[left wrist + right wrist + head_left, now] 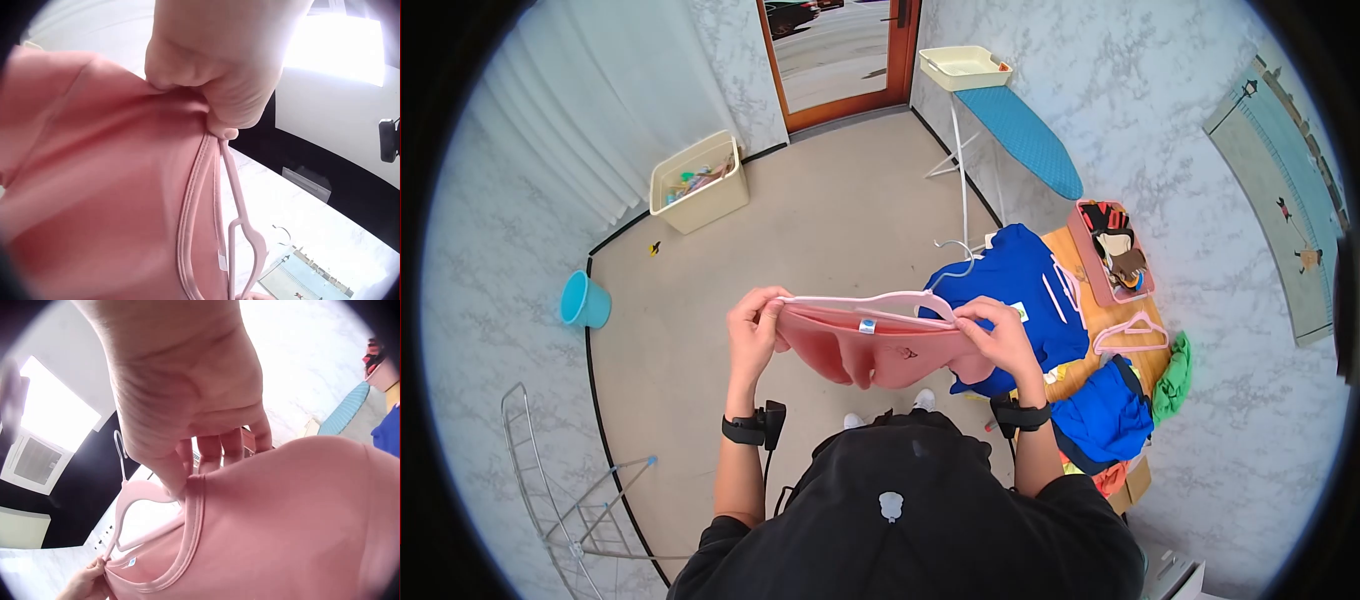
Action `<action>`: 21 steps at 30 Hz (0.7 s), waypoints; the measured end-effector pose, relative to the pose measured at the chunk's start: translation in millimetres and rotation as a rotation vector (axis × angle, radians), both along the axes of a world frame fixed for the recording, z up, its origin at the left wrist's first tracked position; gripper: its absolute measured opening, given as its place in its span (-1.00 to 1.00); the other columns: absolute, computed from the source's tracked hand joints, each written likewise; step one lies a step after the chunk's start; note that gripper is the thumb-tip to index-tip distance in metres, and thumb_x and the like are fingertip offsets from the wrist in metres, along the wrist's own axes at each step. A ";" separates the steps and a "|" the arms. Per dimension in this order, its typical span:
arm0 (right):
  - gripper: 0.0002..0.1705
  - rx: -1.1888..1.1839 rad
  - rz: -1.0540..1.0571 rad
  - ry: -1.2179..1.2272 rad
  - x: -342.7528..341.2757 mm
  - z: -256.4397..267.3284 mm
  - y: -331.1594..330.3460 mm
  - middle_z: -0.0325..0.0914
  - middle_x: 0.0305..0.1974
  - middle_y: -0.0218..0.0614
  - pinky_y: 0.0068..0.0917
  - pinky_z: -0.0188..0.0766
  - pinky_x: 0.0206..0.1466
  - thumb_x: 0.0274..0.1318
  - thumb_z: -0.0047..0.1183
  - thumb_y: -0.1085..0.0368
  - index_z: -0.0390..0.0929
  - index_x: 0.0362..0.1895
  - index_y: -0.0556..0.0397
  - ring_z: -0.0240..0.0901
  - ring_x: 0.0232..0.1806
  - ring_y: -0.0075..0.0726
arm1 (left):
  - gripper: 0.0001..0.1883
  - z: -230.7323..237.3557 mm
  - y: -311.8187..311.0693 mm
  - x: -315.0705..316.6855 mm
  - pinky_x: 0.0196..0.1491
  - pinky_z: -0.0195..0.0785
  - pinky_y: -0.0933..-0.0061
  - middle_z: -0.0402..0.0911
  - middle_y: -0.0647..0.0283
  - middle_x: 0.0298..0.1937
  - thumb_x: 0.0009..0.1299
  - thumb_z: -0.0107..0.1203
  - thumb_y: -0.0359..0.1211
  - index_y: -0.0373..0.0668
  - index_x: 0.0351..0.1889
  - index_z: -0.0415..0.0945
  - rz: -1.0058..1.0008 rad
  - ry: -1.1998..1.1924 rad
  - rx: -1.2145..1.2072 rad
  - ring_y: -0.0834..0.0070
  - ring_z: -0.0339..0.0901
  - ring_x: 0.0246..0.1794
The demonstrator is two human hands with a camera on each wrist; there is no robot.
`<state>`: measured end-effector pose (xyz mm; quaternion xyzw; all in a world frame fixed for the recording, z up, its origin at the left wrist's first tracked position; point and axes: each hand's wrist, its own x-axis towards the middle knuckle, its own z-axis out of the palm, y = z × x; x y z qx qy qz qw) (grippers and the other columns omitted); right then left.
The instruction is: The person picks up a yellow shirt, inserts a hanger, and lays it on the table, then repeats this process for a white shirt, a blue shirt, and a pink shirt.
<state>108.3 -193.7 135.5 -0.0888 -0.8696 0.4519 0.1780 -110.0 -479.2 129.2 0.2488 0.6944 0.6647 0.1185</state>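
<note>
A pink T-shirt (pixel 825 350) is stretched out in front of the chest between both hands, its neckline up and a white label inside the collar. My left hand (pixel 755 325) pinches the shirt at one side of the neck, right by one end of a pink clothes hanger (pixel 130 495). On the other side, my right hand (pixel 1002 338) grips the neckline with thumb and fingers, close to the hanger's opposite arm. The hanger's metal hook (pixel 119 447) sticks up free, while part of its frame is hidden inside the shirt.
To the right, a wooden table (pixel 1065 245) bears blue shirts (pixel 1025 275), pink hangers (pixel 1135 335), a green garment (pixel 1172 380) and a pink box (pixel 1085 245). Behind it stands a blue ironing board (pixel 1025 140). A cream bin (pixel 700 205), blue bucket (pixel 585 300) and drying rack (pixel 565 510) are leftward.
</note>
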 end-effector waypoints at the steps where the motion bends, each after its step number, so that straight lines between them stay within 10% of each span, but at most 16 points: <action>1: -0.85 -0.034 -0.008 0.007 1.4 -0.8 -2.3 0.59 -0.32 -0.23 -0.49 0.44 -0.19 0.09 0.12 0.42 0.61 -0.24 0.21 0.54 -0.33 -0.31 | -0.83 1.5 -0.6 1.7 -0.56 0.31 0.68 0.55 0.32 -0.36 0.44 -0.05 -0.51 -0.32 -0.26 0.59 0.002 0.001 -0.001 0.66 0.45 -0.52; 21: -0.77 -0.181 0.052 -0.006 -25.2 0.8 -50.2 0.68 -0.36 -0.19 -0.52 0.44 -0.29 0.19 0.11 0.26 0.68 -0.16 0.12 0.59 -0.38 -0.36 | -0.96 -0.2 5.7 11.9 -0.28 0.41 0.52 0.58 0.27 -0.42 0.21 0.17 -0.55 -0.28 -0.38 0.57 0.016 0.140 -0.272 0.54 0.54 -0.35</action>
